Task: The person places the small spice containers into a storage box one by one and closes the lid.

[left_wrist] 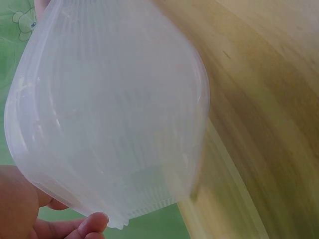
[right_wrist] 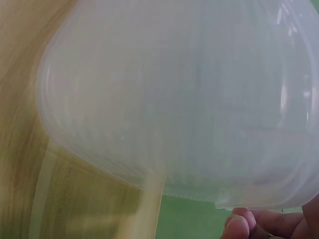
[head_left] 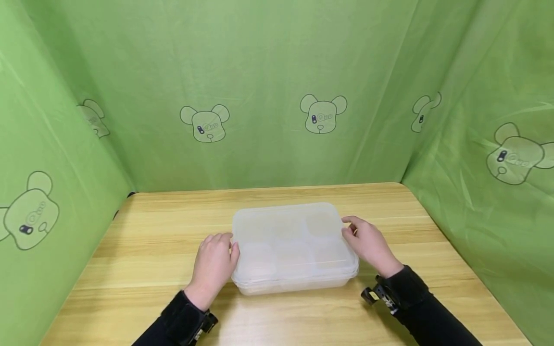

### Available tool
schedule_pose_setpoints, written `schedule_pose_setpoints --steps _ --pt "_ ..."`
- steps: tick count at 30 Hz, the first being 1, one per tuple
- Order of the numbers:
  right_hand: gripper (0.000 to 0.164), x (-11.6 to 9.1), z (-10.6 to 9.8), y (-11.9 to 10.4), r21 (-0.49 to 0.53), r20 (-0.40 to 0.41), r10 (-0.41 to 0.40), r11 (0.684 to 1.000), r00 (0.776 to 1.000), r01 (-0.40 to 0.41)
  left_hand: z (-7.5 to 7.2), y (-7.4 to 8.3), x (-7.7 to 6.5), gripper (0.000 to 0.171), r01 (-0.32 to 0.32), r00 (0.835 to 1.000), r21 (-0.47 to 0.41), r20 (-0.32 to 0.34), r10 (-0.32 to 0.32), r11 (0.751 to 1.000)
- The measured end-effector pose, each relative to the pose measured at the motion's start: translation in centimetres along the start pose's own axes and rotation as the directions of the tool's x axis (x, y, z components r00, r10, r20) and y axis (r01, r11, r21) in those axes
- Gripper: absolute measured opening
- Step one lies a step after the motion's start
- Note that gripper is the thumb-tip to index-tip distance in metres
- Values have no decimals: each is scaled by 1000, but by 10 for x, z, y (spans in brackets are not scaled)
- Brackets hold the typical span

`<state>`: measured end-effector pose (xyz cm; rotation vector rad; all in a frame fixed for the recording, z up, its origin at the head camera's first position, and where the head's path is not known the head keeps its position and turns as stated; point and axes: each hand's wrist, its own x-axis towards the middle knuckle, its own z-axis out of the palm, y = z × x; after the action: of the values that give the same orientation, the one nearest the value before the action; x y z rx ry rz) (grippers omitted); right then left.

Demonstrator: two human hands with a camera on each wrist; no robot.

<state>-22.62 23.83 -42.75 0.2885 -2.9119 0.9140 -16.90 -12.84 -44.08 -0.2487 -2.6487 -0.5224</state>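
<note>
A translucent white plastic storage box (head_left: 298,286) with a frosted lid (head_left: 290,240) sits near the middle of the wooden table, slightly turned. Six squarish compartments show faintly through the lid in two rows. My left hand (head_left: 214,262) grips the box's left edge, thumb toward me and fingers farther back. On the right edge, my right hand (head_left: 368,242) holds on with thumb and fingers curled at the rim. In the left wrist view, curled fingertips (left_wrist: 94,222) meet the rim from outside. The right wrist view has fingertips (right_wrist: 241,219) right at a tab on the rim.
Pale wood table (head_left: 173,211) surrounds the box. Green cloth walls (head_left: 259,158) printed with bear heads stand at the back and both sides. Black sleeves with small wrist cameras (head_left: 381,293) cover both forearms.
</note>
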Motion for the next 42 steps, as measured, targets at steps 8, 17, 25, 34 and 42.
schedule_pose_setpoints --steps 8,17,25,34,42 --pt "38 -3 -4 -2 4 -2 -7 1000 1000 7 -3 2 -1 26 -9 1000 -6 -13 9 1000" --pt "38 -5 -6 -2 8 -5 -16 1000 1000 16 -3 2 -4 25 -16 1000 6 -17 16 1000" --pt "38 -5 -6 0 4 -8 -14 1000 1000 14 -3 3 -4 25 -23 1000 -2 -18 23 1000" --pt "36 -6 -5 2 9 -16 -29 1000 999 29 -4 4 -5 25 -34 999 -2 -10 34 999" --pt "36 -7 -3 5 18 -11 -29 999 1000 29 -1 3 -7 25 -34 999 -17 -13 34 999"
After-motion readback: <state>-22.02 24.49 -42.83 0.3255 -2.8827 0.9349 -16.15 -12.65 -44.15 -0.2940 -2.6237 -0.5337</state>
